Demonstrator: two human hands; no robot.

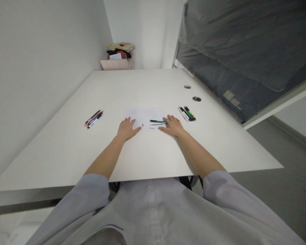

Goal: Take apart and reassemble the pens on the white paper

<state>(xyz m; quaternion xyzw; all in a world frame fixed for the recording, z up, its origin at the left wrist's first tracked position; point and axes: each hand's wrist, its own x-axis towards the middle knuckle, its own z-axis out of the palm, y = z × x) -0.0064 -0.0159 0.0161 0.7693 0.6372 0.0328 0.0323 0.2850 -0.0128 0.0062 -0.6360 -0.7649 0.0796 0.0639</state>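
Note:
A sheet of white paper (145, 112) lies flat on the white table (148, 153). My left hand (126, 128) rests on its left side, fingers spread and holding nothing. Beside that thumb sits a tiny dark pen part (142, 125). My right hand (173, 126) lies open on the paper's right side, with its fingers over or against one end of a green and black pen barrel (156, 121). Just below the barrel are a thin dark refill (156, 124) and a short grey piece, perhaps a spring (152, 128).
Several pens (94, 119) lie in a group at the left, and several markers or pens (187, 114) at the right. Two round cable holes (197, 99) are near the right edge. A pink box (114, 64) with cloth stands beyond the far edge. Grey fabric (232, 51) hangs at right.

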